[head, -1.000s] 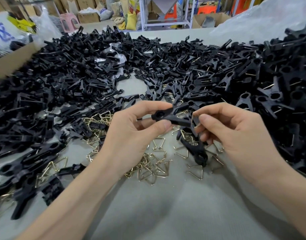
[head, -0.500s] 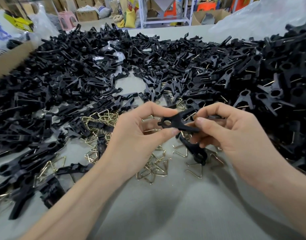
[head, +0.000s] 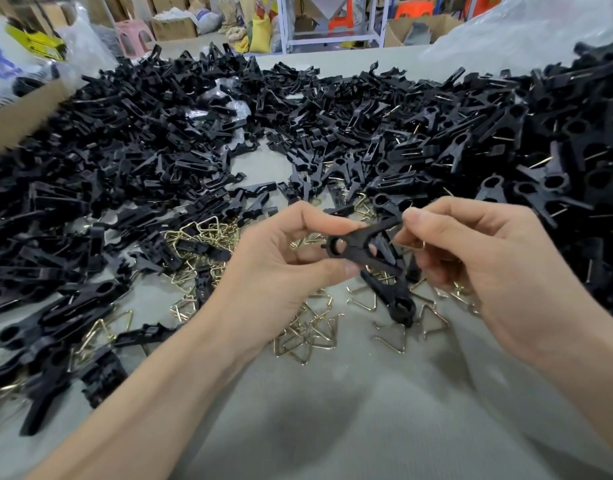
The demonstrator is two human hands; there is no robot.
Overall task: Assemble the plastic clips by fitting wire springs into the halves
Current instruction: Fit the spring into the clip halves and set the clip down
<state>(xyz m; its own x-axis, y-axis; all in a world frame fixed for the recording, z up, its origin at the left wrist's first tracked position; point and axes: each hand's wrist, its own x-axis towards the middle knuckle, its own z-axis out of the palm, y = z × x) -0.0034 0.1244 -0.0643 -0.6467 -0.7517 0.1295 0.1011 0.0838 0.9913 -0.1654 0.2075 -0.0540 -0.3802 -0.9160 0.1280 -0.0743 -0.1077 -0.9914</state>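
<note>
Pinching a black plastic clip [head: 360, 245] in the left hand [head: 281, 258], with the grip closed on its ring end, thumb under and fingers on top. Holding the forked tail end of the same clip in the right hand [head: 482, 271], with the grip pinching it by the fingertips. Held in the air, above gold wire springs [head: 312, 330] scattered on the grey counter [head: 333, 427]. Just below, a second black clip [head: 398, 303] lying among the springs. All around, big piles of black clip halves [head: 159, 150].

Matt black plastic clip halves [head: 152, 161], shiny brass-coloured wire springs [head: 312, 327], grey cloth table [head: 333, 427].
</note>
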